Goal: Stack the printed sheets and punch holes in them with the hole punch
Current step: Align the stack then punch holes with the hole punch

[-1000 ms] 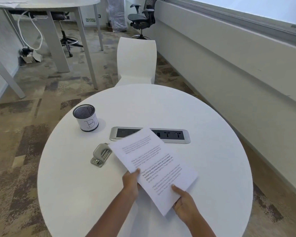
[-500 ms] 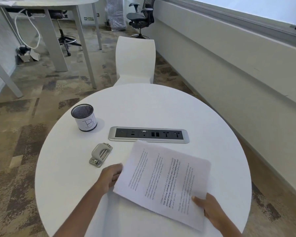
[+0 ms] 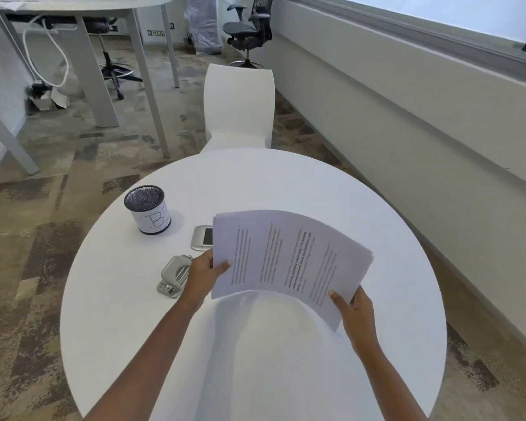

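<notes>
A stack of printed sheets [image 3: 286, 256] is held above the round white table [image 3: 316, 183], turned sideways and bowed upward in the middle. My left hand [image 3: 205, 273] grips its left short edge, thumb on top. My right hand [image 3: 351, 308] grips the near right corner. The grey metal hole punch [image 3: 172, 276] lies on the table just left of my left hand, partly hidden by it.
A black mesh pen cup [image 3: 148, 209] labelled B stands at the left rear of the table. A silver socket panel [image 3: 202, 238] is mostly hidden under the sheets. A white chair [image 3: 239, 107] stands beyond the table, and a wall ledge runs along the right.
The sheets rose off the table and moved up and left, now bowed. My left hand shifted from the table beside the sheets to gripping their left edge, in front of the hole punch.
</notes>
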